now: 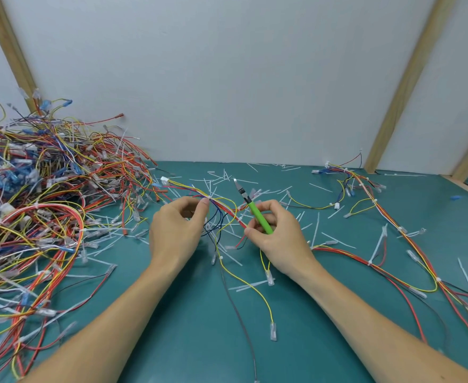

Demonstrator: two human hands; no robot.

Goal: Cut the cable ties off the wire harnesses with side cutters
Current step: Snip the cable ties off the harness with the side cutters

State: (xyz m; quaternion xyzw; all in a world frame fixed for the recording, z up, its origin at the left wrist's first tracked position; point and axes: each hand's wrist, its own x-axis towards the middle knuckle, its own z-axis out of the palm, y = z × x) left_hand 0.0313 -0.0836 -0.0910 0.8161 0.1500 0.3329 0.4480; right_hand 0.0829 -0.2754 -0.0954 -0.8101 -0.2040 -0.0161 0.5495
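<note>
Midway thru job: left hand (176, 230) pinching harness (221, 205), right hand (278, 239) gripping side cutters (254, 210) (blades idle), cut ties (227, 175) strewn, big pile (47, 189) left

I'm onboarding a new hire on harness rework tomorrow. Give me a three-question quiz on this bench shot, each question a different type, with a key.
1. True or false: the side cutters are lying on the mat.
2. Which side of the bench holds the big pile of harnesses? A) the person's left B) the person's right C) the far centre
3. Fill in: the left hand pinches the harness right by a white ____.

Key: 1. False, the right hand holds them by the green handle, tip pointing away. 2. A. 3. cable tie.
</note>
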